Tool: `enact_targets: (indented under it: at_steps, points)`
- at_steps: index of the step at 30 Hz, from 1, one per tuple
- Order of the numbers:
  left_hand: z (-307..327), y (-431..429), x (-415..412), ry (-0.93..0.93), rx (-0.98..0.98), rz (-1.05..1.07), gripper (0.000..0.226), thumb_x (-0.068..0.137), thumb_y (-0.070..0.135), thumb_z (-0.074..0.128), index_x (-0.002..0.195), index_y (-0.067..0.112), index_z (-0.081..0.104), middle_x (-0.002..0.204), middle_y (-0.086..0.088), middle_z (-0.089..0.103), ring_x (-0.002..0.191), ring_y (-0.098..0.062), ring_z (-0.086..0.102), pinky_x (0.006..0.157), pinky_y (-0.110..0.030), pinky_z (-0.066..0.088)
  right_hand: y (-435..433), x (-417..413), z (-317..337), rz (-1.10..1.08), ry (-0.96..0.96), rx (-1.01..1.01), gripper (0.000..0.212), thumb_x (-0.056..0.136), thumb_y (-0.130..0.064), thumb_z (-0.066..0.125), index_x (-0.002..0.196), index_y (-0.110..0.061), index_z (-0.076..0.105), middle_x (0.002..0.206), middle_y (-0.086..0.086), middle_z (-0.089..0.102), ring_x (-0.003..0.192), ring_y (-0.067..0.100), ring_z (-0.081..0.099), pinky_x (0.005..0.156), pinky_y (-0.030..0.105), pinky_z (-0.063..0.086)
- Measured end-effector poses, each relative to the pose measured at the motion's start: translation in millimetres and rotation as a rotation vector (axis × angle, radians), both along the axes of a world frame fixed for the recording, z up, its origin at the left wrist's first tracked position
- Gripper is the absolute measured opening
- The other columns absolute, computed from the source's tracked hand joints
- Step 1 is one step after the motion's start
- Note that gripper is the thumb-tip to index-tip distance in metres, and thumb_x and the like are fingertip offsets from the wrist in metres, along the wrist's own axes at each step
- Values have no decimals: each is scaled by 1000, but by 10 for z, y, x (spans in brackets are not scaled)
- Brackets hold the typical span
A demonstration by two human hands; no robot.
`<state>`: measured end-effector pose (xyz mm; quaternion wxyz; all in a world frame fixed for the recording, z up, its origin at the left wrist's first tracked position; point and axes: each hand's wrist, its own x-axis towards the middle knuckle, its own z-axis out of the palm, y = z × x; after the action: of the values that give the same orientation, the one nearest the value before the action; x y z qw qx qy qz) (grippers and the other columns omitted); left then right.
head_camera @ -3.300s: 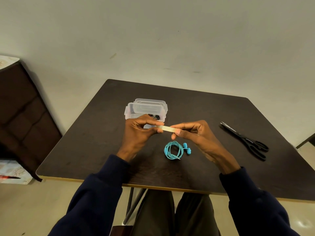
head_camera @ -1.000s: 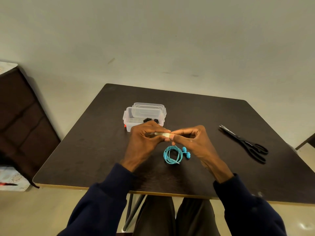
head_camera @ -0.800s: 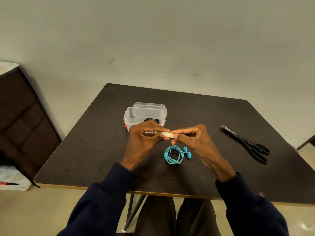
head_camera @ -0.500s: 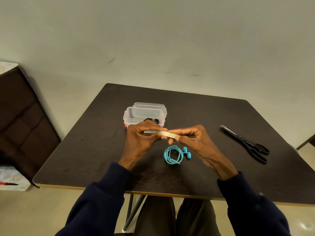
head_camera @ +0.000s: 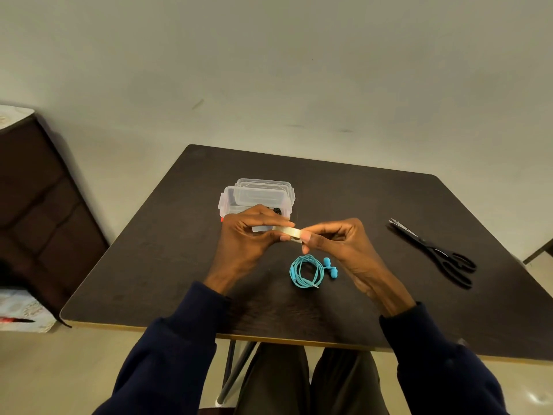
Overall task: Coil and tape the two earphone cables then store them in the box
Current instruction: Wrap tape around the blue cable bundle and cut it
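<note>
The left hand [head_camera: 248,235] and right hand [head_camera: 338,244] each pinch one end of a short pale tape strip [head_camera: 287,231], held above the dark counter [head_camera: 167,265]. The coiled blue earphone cable [head_camera: 306,271] lies untaped just nearer than the hands. The clear box [head_camera: 232,202] sits just beyond them. The strip should probably stay taut and unfolded, then wrap across the coil's bundled strands.
</note>
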<state>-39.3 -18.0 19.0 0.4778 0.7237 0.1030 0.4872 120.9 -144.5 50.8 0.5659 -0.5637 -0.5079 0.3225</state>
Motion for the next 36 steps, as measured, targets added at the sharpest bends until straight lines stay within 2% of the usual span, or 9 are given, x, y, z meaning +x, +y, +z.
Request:
enact_targets:
  at_steps: [3, 9, 12, 15, 18, 20, 26, 33, 36]
  points:
    - [-31, 7, 9, -19, -47, 0, 27, 72, -4, 81, 99, -4, 76, 97, -16, 76, 95, -21, 71, 91, -32, 57, -3, 0, 16, 35, 25, -9, 22, 82, -19, 73, 99, -5, 78, 80, 14, 75, 77, 21, 72, 78, 26, 56]
    - [-99, 30, 7, -84, -168, -42, 33, 72, 1, 80, 104, -2, 74, 98, -17, 75, 96, -21, 71, 91, -29, 56, -36, 25, 54, 108, 78, -46, 19, 84, -17, 68, 99, -19, 79, 86, 13, 76, 87, 23, 72, 90, 32, 56]
    - [-100, 18, 9, -70, -175, -51, 32, 73, -2, 79, 104, -6, 73, 101, -21, 74, 99, -23, 70, 95, -38, 56, -44, 30, 69, 106, 66, -42, 19, 84, -16, 68, 99, -18, 79, 86, 13, 76, 86, 23, 73, 88, 29, 56]
    - [-53, 19, -3, 37, -59, -17, 30, 76, 2, 81, 106, -2, 75, 104, -15, 75, 104, -26, 69, 98, -40, 56, -38, 29, 60, 31, 16, -13, 23, 82, -18, 72, 102, -9, 77, 85, 15, 77, 85, 25, 74, 83, 27, 56]
    - [7, -25, -3, 186, 132, 75, 32, 77, 16, 84, 109, 13, 78, 108, -1, 73, 107, -21, 64, 97, -31, 52, -36, 8, 53, -9, -16, 2, 21, 80, -22, 75, 99, -14, 79, 84, 11, 78, 85, 24, 75, 79, 25, 57]
    - [35, -54, 15, 194, 228, 143, 27, 77, 16, 84, 104, 14, 80, 104, 0, 73, 103, -19, 62, 93, -30, 51, -29, -5, 48, -4, -34, 0, 21, 79, -24, 76, 98, -14, 79, 85, 9, 78, 83, 24, 75, 77, 25, 58]
    - [20, -52, -9, 108, 77, 92, 21, 76, 16, 81, 94, 8, 81, 93, -4, 75, 95, -21, 68, 88, -37, 57, -20, 21, 12, -26, -6, -50, 23, 78, -24, 79, 94, -8, 79, 81, 13, 77, 76, 24, 74, 74, 24, 58]
    - [-37, 10, 5, 63, -53, 36, 24, 74, 14, 81, 96, 6, 80, 90, -4, 74, 88, -17, 69, 82, -30, 60, -3, 14, 35, 51, 12, -50, 17, 81, -27, 74, 94, -20, 81, 84, 12, 77, 82, 21, 74, 80, 24, 57]
    - [-66, 24, 10, 41, -70, 21, 22, 73, 12, 83, 95, 9, 80, 89, -2, 75, 89, -16, 71, 81, -23, 57, -5, 36, 36, 58, 6, -64, 16, 82, -26, 73, 96, -20, 80, 85, 11, 77, 85, 22, 74, 80, 23, 56]
